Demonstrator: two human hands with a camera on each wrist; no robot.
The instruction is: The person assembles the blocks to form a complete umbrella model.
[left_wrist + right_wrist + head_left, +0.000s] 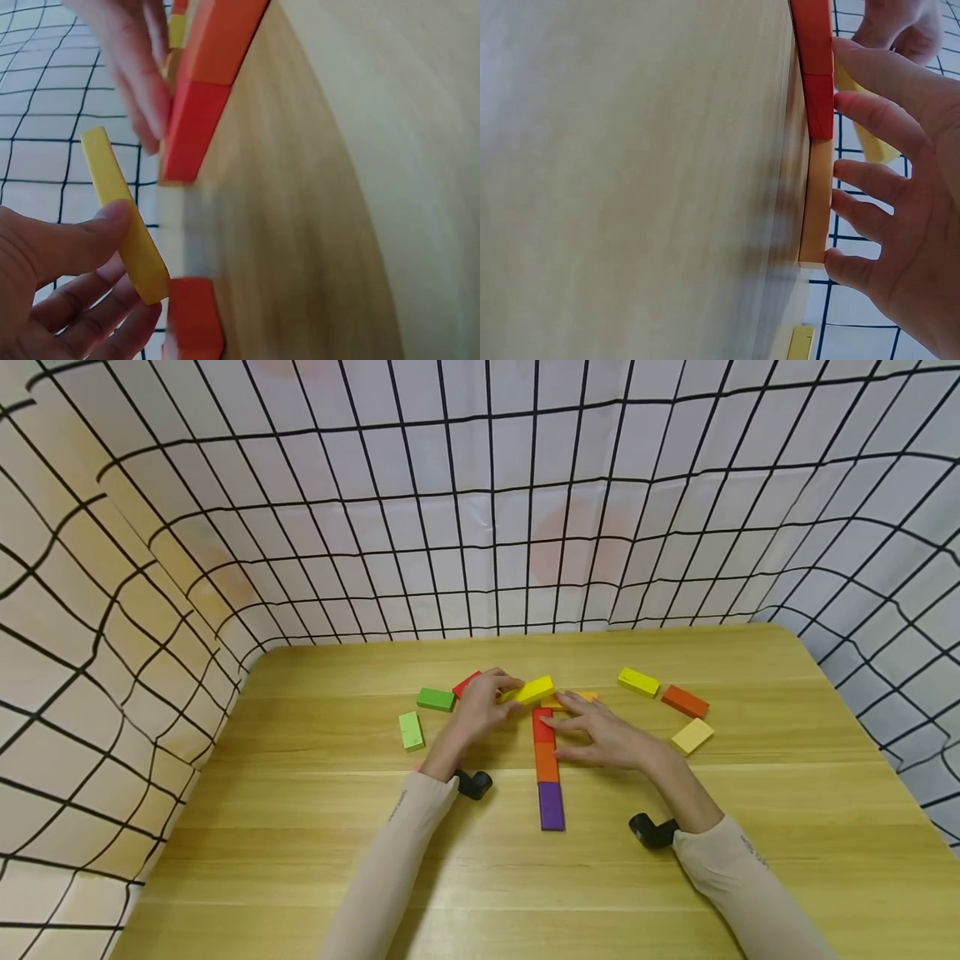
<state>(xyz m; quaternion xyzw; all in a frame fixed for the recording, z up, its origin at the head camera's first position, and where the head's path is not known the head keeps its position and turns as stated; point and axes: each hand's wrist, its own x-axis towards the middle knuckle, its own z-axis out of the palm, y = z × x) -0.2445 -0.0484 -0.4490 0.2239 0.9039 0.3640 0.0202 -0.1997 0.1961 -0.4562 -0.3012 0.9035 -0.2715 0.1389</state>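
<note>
My left hand [482,708] pinches a yellow block [537,689] between thumb and fingers, tilted and raised off the table in the left wrist view. Below it a column of blocks runs toward me: red [543,725], orange [547,763] and purple [551,807], end to end. A light orange block [819,202] lies crosswise at the red one's far end. Over these blocks my right hand [606,735] is spread, its fingertips at the red and light orange blocks' upper faces. Beside my left hand, a red block [195,319] is partly hidden in the head view.
Green [436,698] and light green [411,731] blocks lie to the left. On the right are a yellow block [638,682], a red-orange one [685,702] and a pale yellow one [693,737]. A black grid on white sheeting [487,518] encloses the wooden table [480,877].
</note>
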